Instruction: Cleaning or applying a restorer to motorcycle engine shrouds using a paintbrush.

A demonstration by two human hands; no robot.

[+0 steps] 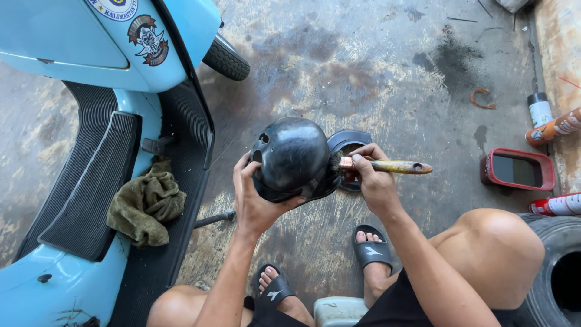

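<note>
so here the left hand [254,200] is cupped under the black dome-shaped housing [293,158], looks like a headlight shell off the pale blue scooter [91,121] that sits at 9 o'clock. fingers are curled around the lower left edge of the shell, thumb up its side, clamped on it from underneath. the shell is held up off the stained concrete floor [375,72], dead centre of the view, above the knees.

the right hand [375,181] is wrapped around a paint brush [387,166] with a yellowish wooden handle and copper-coloured ferrule; fingers closed tight on the ferrule end, bristles pressed to the shell's side at 3 o'clock. handle sticks out towards 3 too.

handling-wise, i'd guess the shell is stiff and rigid, painted metal or hard plastic, not heavy since one hand carries it fine. rounded and glossy with grime, so probably slippery on the dome. best grip looks like the open rim and the cutouts, which is roughly where the left hand has it. wouldn't squeeze the dome itself, it'd just squirt out. the brush is light and easy.

around it: a black ring trim [354,142] lies on the floor just behind the shell, an olive rag [145,203] on the scooter's footboard at 8 o'clock, a red-framed tray [517,169] and spray cans [554,127] at 3 o'clock, a tyre [557,272] at 4 o'clock.
</note>
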